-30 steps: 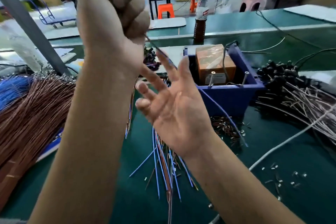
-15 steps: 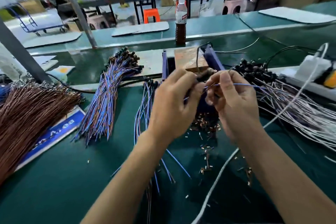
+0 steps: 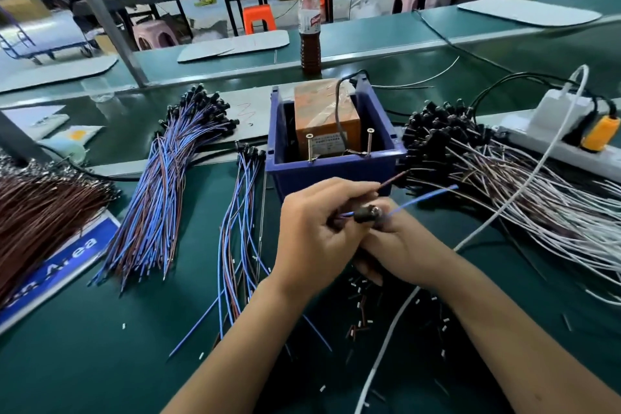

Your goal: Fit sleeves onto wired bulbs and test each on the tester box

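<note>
My left hand and my right hand meet over the green mat, just in front of the blue tester box. Between them they hold one wired bulb: a small black sleeve with a blue wire and a brown wire sticking out to the right. My left fingers pinch the wires on the sleeve's left side, while my right fingers grip under the sleeve. The box holds an orange transformer and two upright screws.
A bundle of blue-brown wired bulbs lies left of the box, a smaller bunch beside it, and brown wires at far left. Black-capped white wires fill the right. A power strip, white cable, bottle and loose sleeves are around.
My left hand came down from a raised position and my right hand closed. Both hands have joined on one wired bulb and moved slightly nearer to me, away from the box.
</note>
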A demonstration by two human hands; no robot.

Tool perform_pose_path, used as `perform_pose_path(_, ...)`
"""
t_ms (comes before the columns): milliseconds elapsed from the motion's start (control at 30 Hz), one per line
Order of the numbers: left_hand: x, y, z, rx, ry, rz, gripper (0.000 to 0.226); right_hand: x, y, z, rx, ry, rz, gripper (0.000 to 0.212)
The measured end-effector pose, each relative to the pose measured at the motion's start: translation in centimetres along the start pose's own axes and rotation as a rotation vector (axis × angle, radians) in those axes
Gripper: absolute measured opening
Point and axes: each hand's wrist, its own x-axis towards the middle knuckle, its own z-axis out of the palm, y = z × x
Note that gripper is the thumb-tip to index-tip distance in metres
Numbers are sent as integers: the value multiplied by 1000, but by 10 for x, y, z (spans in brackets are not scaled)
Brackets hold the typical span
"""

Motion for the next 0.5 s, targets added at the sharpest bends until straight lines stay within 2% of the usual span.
perform_pose_path(167, 2, 3, 0, -27, -8, 42, 8, -2, 4, 0, 22, -17, 112, 28)
perform_pose_path(367, 4, 8, -3, 32, -43, 35, 18, -2, 2, 0, -46, -86, 166, 32)
perform_pose_path(500, 3, 6, 3, -26, -67, 38, 8, -3, 3, 5, -87, -114, 171, 51)
